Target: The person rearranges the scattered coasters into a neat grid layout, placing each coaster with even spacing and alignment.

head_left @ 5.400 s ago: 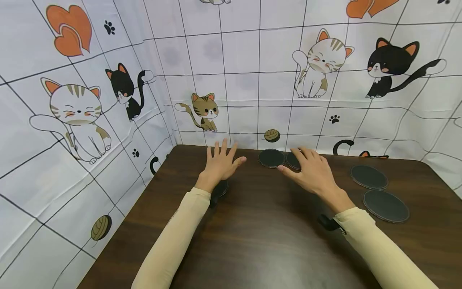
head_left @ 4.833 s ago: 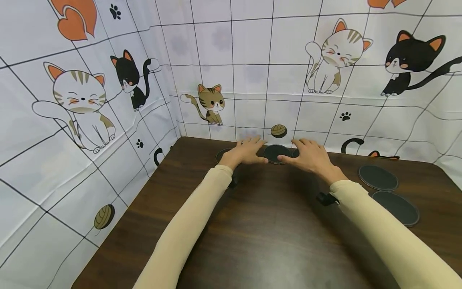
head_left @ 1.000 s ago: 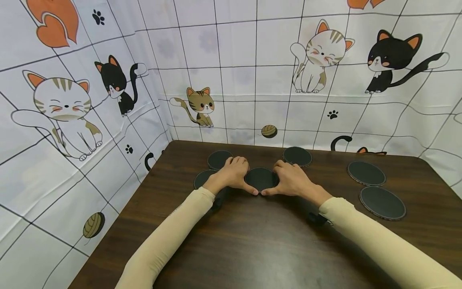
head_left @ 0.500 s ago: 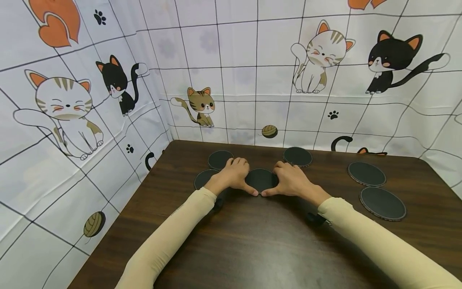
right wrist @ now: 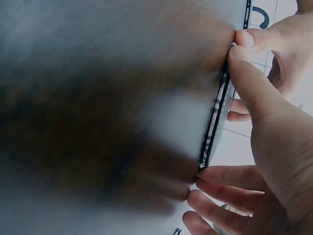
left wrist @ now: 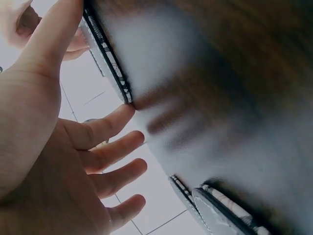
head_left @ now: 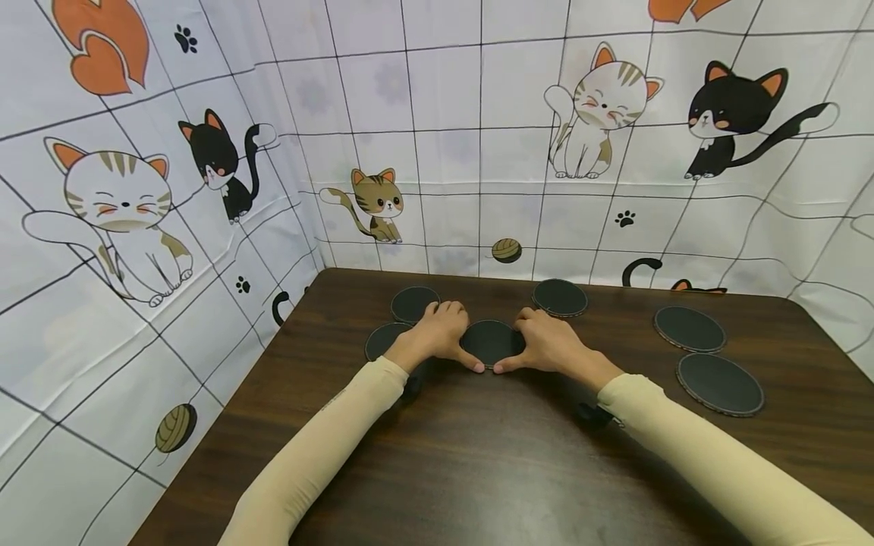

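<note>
A round dark coaster lies flat on the table between both hands. My left hand curves round its left side, with the thumb at the near rim and the fingers at the far side. On the right side, my right hand mirrors that grip, the two thumb tips almost meeting. Seen in the right wrist view, the coaster's edge shows a black-and-white patterned band between thumb and forefinger. The left wrist view shows the left forefinger at the end of the same edge, the other fingers spread off it.
Two similar coasters sit behind and left of the left hand, the nearer one partly covered by it. Another lies at the back edge. Two more are on the right. A cat-print cloth hangs behind the brown table.
Seconds ago both hands were spread over the table's back. The left of two coasters there has come toward me, held between the hands. Over the last second the hands stay still.
</note>
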Demonstrator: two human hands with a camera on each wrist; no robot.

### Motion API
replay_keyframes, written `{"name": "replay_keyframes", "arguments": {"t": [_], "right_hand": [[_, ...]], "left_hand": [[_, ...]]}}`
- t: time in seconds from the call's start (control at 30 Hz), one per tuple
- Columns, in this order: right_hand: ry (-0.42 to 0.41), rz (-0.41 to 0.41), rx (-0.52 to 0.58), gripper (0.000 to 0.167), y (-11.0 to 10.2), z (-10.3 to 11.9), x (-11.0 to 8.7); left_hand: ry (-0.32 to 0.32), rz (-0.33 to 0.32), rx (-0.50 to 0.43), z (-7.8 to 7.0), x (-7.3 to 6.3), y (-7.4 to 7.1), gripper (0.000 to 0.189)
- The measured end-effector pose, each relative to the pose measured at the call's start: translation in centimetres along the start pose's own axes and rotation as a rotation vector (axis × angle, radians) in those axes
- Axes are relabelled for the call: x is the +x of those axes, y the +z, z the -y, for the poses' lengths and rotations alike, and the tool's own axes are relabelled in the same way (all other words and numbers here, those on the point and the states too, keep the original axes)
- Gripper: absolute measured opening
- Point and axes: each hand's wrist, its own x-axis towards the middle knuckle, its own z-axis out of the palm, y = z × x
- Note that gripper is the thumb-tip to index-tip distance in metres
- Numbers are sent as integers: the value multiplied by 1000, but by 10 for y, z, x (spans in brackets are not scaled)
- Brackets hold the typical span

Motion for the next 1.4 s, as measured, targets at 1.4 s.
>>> {"name": "replay_keyframes", "arguments": {"t": [1.4], "right_hand": [[222, -77, 133, 113, -58, -115, -59]], "left_hand": [[102, -66, -192, -41, 96, -29, 99]]}}
